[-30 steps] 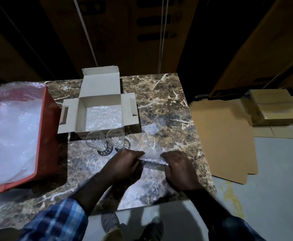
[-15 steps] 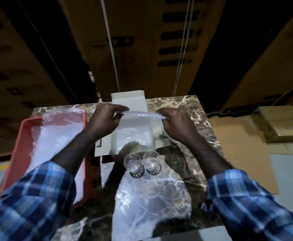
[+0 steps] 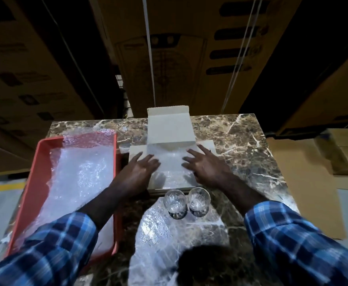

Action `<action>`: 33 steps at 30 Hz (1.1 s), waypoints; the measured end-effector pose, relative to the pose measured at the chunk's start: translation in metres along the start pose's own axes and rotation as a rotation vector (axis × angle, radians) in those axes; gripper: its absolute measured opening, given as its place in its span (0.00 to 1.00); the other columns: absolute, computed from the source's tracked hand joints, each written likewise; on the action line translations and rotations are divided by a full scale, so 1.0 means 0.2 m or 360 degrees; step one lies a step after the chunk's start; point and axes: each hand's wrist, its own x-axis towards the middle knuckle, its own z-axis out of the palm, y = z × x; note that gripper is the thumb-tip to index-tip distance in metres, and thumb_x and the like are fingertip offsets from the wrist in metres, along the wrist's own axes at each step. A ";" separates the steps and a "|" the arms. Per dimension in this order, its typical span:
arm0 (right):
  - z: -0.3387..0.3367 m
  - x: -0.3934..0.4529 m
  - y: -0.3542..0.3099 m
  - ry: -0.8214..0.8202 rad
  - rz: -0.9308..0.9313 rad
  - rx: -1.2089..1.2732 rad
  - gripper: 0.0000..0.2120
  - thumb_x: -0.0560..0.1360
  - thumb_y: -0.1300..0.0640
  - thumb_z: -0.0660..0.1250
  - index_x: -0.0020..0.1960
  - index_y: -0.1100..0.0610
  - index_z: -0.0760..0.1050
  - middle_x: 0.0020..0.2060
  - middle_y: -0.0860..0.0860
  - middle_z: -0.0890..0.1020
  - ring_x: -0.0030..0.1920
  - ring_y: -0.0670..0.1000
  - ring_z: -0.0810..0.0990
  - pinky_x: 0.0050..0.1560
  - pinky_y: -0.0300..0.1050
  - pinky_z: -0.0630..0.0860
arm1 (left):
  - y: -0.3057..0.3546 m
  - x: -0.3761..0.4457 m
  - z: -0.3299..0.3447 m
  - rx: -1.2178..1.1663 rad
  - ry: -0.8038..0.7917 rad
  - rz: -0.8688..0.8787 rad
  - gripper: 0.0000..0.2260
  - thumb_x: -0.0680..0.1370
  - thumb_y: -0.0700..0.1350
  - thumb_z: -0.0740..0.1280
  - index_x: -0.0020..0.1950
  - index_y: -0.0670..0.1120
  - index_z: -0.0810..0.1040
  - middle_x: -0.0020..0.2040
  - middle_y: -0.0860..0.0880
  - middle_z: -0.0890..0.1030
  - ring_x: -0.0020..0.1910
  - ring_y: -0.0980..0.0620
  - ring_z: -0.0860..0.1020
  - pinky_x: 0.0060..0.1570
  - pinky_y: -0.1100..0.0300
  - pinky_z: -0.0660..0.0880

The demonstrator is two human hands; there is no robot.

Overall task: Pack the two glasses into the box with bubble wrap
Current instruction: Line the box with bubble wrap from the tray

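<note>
A white cardboard box (image 3: 169, 129) stands open on the marble table, its lid flap leaning back. Bubble wrap (image 3: 172, 168) lies inside it. My left hand (image 3: 140, 170) and my right hand (image 3: 205, 166) rest over the box with fingers spread flat, pressing the wrap down. Two clear glasses (image 3: 174, 201) (image 3: 199, 198) stand upright side by side just in front of the box, touching neither hand. Another sheet of bubble wrap (image 3: 158, 240) lies flat on the table in front of the glasses.
A red tray (image 3: 45, 168) with several sheets of bubble wrap sits at the table's left. Flat brown cardboard (image 3: 305, 182) and a stack of folded boxes (image 3: 346, 151) lie on the floor to the right. Tall cartons stand behind the table.
Both hands carried a strip of bubble wrap from the near table up over the box, lowered it in, and let go; the fingers have gone from pinching to spread flat.
</note>
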 end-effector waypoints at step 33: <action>0.15 0.26 0.06 -0.0629 -0.0065 0.0346 0.20 0.74 0.53 0.72 0.65 0.53 0.78 0.60 0.55 0.80 0.59 0.57 0.78 0.57 0.51 0.77 | 0.08 0.37 0.00 -0.0085 -0.1231 -0.0270 0.20 0.80 0.47 0.61 0.72 0.52 0.73 0.66 0.49 0.80 0.68 0.49 0.74 0.76 0.45 0.50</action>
